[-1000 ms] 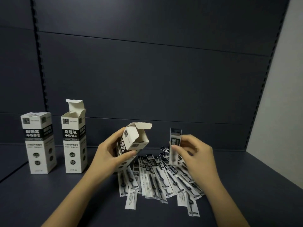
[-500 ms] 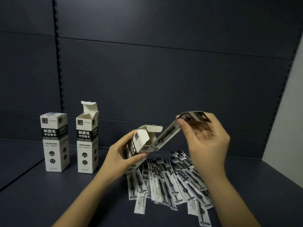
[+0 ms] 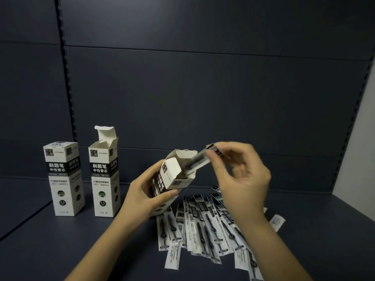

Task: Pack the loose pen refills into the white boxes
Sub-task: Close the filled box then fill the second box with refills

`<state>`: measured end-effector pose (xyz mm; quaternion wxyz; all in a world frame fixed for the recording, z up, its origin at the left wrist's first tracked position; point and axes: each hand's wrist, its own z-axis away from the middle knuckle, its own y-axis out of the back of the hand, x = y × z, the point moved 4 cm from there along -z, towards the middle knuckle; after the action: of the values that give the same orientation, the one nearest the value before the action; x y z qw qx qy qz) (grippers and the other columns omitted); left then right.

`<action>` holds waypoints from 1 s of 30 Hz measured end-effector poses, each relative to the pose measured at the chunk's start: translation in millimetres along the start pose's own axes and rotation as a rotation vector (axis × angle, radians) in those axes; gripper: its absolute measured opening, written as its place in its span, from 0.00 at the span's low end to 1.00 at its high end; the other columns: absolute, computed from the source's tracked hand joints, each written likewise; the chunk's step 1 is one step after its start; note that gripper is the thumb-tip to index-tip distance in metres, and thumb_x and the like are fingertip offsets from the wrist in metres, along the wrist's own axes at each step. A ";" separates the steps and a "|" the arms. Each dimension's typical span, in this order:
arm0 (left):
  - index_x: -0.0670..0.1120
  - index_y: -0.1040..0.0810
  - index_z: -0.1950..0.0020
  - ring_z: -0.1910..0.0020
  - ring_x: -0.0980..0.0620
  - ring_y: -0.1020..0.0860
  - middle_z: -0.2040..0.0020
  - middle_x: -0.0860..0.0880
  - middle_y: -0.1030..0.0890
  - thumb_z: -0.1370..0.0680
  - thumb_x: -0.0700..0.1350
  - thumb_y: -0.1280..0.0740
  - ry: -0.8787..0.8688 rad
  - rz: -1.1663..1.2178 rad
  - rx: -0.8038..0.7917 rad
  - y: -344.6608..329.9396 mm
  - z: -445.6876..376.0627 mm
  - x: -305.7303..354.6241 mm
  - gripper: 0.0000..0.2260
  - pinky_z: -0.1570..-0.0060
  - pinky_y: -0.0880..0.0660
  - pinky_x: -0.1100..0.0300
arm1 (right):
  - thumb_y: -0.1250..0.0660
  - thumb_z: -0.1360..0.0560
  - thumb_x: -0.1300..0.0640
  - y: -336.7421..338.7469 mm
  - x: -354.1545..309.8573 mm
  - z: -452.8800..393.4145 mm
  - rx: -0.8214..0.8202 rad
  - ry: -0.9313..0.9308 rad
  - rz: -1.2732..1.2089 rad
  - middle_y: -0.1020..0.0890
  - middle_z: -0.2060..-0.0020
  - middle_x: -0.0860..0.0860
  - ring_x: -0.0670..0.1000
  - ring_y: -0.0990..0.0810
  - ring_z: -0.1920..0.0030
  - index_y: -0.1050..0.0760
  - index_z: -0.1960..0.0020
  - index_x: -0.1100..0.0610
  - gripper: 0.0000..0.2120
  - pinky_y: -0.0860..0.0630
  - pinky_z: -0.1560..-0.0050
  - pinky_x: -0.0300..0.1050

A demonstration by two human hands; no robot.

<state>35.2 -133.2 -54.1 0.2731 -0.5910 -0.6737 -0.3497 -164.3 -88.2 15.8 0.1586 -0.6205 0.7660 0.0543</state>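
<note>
My left hand [image 3: 145,192] grips a white box [image 3: 172,175] tilted to the right, its top flap open. My right hand [image 3: 241,175] pinches the top end of a packaged pen refill [image 3: 199,160] whose lower part is inside the box's opening. Several loose refills [image 3: 203,222] in clear-and-black sleeves lie fanned out on the dark shelf below both hands. Two more white boxes stand upright at the left: a closed one [image 3: 64,179] and one with its lid flap up [image 3: 104,173].
The dark shelf surface [image 3: 60,250] is backed by a dark slotted panel [image 3: 182,88]. A pale wall [image 3: 357,149] bounds the right side. One refill [image 3: 277,222] lies apart at the right edge of the pile.
My right hand lifted a refill from the pile, tipped it toward the box and slid it partway into the opening. My left hand kept hold of the tilted box.
</note>
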 end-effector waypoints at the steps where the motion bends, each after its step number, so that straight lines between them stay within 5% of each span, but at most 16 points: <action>1: 0.61 0.25 0.36 0.35 0.58 0.23 0.38 0.61 0.19 0.34 0.42 0.22 -0.003 0.003 0.002 -0.5 0.1 0.8 0.30 0.36 0.26 0.62 | 0.26 0.28 0.66 -1.1 3.4 0.9 -0.035 -0.018 0.007 0.16 0.56 0.50 0.49 0.15 0.54 0.21 0.51 0.57 0.09 0.20 0.50 0.39; 8: 0.59 0.25 0.35 0.35 0.59 0.22 0.38 0.61 0.19 0.35 0.40 0.24 -0.005 0.032 0.006 -1.7 0.6 2.4 0.31 0.38 0.25 0.63 | 0.30 0.23 0.62 -4.2 17.9 8.1 -0.250 -0.053 0.080 0.17 0.58 0.52 0.51 0.17 0.54 0.20 0.52 0.62 0.03 0.20 0.52 0.50; 11: 0.59 0.25 0.34 0.35 0.57 0.22 0.37 0.58 0.19 0.34 0.40 0.24 -0.003 0.045 0.002 -1.0 1.1 1.3 0.31 0.36 0.25 0.59 | 0.35 0.21 0.56 -8.8 20.5 12.9 -0.352 -0.093 0.067 0.19 0.56 0.52 0.51 0.18 0.51 0.19 0.50 0.61 0.10 0.21 0.50 0.48; 15: 0.58 0.25 0.35 0.35 0.59 0.22 0.37 0.60 0.19 0.34 0.39 0.24 -0.011 0.042 -0.010 -2.4 1.8 1.9 0.31 0.39 0.25 0.65 | 0.40 0.19 0.54 -14.9 17.7 18.1 -0.460 -0.061 0.083 0.18 0.54 0.48 0.51 0.21 0.48 0.18 0.48 0.62 0.15 0.23 0.48 0.44; 22: 0.57 0.26 0.34 0.35 0.59 0.23 0.37 0.59 0.19 0.34 0.39 0.24 -0.031 0.039 -0.023 -3.1 2.3 3.9 0.31 0.38 0.26 0.64 | 0.34 0.21 0.62 -23.6 20.2 21.1 -0.458 0.142 0.195 0.16 0.52 0.50 0.52 0.22 0.52 0.17 0.46 0.61 0.08 0.24 0.50 0.47; 25: 0.57 0.26 0.34 0.35 0.59 0.23 0.37 0.60 0.19 0.34 0.39 0.24 -0.039 0.040 -0.025 -4.2 2.3 5.2 0.31 0.38 0.26 0.66 | 0.30 0.26 0.72 -23.5 23.4 22.5 -0.429 0.204 0.235 0.15 0.53 0.51 0.52 0.20 0.56 0.17 0.44 0.61 0.13 0.23 0.54 0.52; 30: 0.57 0.26 0.34 0.36 0.59 0.22 0.37 0.59 0.19 0.34 0.39 0.24 -0.047 0.033 -0.028 -4.1 2.2 5.4 0.31 0.39 0.26 0.67 | 0.33 0.22 0.59 -24.3 23.2 27.1 -0.461 0.184 0.291 0.19 0.60 0.52 0.52 0.23 0.59 0.25 0.45 0.55 0.06 0.23 0.55 0.48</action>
<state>30.4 -128.4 -51.9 0.2546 -0.6139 -0.6651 -0.3407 -140.2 -107.7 -14.3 -0.0663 -0.5260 0.8257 0.1928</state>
